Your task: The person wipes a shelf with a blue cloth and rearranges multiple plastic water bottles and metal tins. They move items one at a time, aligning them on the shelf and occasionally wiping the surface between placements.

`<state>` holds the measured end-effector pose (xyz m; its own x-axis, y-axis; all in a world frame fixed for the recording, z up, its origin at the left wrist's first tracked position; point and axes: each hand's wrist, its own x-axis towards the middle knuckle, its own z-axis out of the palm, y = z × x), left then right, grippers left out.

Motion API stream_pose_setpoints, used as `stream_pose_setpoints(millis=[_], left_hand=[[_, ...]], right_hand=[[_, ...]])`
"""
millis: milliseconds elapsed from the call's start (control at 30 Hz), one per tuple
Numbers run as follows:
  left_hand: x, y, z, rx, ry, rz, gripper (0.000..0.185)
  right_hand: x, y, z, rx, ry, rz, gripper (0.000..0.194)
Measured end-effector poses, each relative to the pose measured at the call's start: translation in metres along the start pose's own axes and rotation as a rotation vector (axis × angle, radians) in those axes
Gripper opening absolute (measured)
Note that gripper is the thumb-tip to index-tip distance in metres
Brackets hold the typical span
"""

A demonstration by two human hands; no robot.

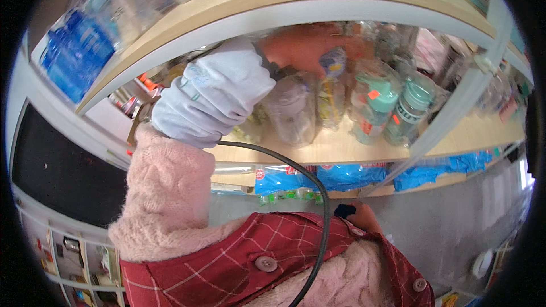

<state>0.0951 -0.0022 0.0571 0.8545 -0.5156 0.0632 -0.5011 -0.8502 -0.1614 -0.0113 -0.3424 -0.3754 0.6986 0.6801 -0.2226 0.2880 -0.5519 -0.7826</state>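
Observation:
My left arm, in a pale sleeve cover, reaches between two wooden shelf boards. My left hand (341, 44) is far back among plastic-wrapped bottles; its fingers are blurred and partly hidden, so its hold cannot be told. In front of it stand a wrapped clear bottle (292, 113), a slim wrapped bottle with a purple top (332, 98), a bottle with a mint-green lid (375, 94) and a tumbler with a green lid (411, 106). My right hand (362, 217) is low beside the red checked garment, at a dark blue item (344, 210); its fingers are mostly hidden.
The upper shelf's edge (298, 10) curves above my arm. A white metal post (452, 102) stands right of the bottles. Blue-wrapped packs (349, 175) lie on the shelf below. Blue bottles (79, 55) stand at upper left. A black cable (322, 204) hangs before my body.

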Motion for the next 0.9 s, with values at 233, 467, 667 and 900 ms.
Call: stream_pose_setpoints(millis=[233,467,667,900], left_hand=[[-0.099,-0.008,-0.023,-0.097,0.255,-0.065,0.072],[-0.247,-0.04,-0.026,-0.159,0.347,-0.721,0.048],[-0.337,-0.107,0.019,-0.298,0.57,-1.084,0.062],[-0.34,-0.143,0.048,-0.091,0.426,-0.983,0.095]], right_hand=[[0.008,-0.016,-0.011,0.067,-0.075,-0.026,0.053],[0.015,-0.044,-0.013,-0.019,-0.051,-0.017,0.053],[0.027,-0.058,-0.005,-0.044,-0.133,0.041,0.052],[0.033,-0.051,0.009,-0.071,-0.15,0.019,0.051]])
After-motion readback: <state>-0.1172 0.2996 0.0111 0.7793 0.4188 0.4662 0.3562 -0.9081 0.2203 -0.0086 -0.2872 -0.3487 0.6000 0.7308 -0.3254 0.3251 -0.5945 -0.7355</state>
